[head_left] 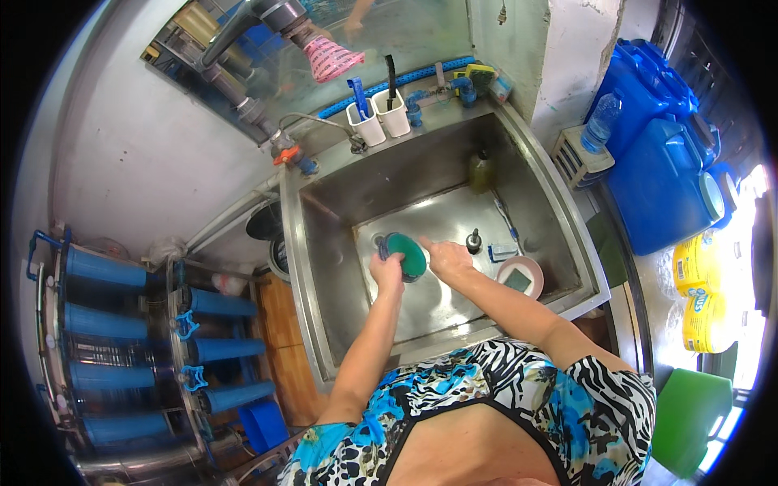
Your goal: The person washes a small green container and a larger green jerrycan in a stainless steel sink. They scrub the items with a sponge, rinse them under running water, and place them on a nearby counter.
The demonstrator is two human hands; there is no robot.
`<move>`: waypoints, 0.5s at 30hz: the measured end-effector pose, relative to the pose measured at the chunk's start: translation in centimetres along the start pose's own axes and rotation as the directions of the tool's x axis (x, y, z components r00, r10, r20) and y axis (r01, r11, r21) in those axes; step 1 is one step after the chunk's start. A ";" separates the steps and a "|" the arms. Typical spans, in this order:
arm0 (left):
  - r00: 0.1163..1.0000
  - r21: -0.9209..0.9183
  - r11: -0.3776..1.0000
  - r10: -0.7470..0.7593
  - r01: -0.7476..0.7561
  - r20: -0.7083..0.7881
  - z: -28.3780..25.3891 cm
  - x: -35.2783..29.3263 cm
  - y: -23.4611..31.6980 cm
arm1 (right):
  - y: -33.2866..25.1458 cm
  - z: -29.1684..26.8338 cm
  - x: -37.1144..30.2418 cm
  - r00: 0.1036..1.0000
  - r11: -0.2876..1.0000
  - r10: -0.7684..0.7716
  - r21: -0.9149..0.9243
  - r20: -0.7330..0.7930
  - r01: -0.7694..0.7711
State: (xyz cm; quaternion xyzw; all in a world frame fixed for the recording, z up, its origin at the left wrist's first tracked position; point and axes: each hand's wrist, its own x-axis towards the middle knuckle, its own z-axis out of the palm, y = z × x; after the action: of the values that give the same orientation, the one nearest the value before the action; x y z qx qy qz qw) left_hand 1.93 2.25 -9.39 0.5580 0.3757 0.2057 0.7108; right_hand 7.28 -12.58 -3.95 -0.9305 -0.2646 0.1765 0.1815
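My left hand [388,270] grips a green-lined cup [411,255] with a dark bluish outside, tilted over the stainless steel sink [356,312], its thumb over the rim. Just right of the cup is my right hand [450,261], with its index finger stretched toward the rim and nothing visible in it; its other fingers are partly hidden. On the sink floor beyond it stands a small dark bottle [474,240]. A pink bowl [531,271] with a green-and-white sponge [517,280] sits to the right. Near it lie a blue-and-white item [502,253] and a long-handled brush [507,217].
A bottle of yellowish liquid [480,173] stands in the sink's far right corner. Two white holders [366,128] with brushes are on the back ledge, near a red-handled valve [289,154]. Blue jugs [660,182] stand at right, blue cylinders [105,320] at left.
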 end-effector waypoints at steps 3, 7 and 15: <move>1.000 0.003 1.000 0.018 -0.018 0.011 0.3 -0.3 -0.5 | 0.3 0.0 -0.2 1.000 0.999 0.001 0.043 0.016 -0.002; 0.996 0.144 0.986 0.085 -0.083 -0.008 0.1 -0.5 -2.0 | 0.6 0.6 0.1 0.999 0.997 0.012 0.069 0.046 -0.015; 0.968 0.631 0.767 0.232 -0.121 -0.096 -1.3 -0.7 -3.9 | 0.2 8.1 3.7 0.974 0.900 0.150 0.384 0.169 -0.205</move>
State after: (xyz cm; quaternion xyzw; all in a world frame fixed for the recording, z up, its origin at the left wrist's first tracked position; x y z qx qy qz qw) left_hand -0.01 1.40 -12.95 0.7737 0.4267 0.1834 0.4309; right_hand 6.85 -8.66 -11.97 -0.8800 -0.1486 0.3053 0.3322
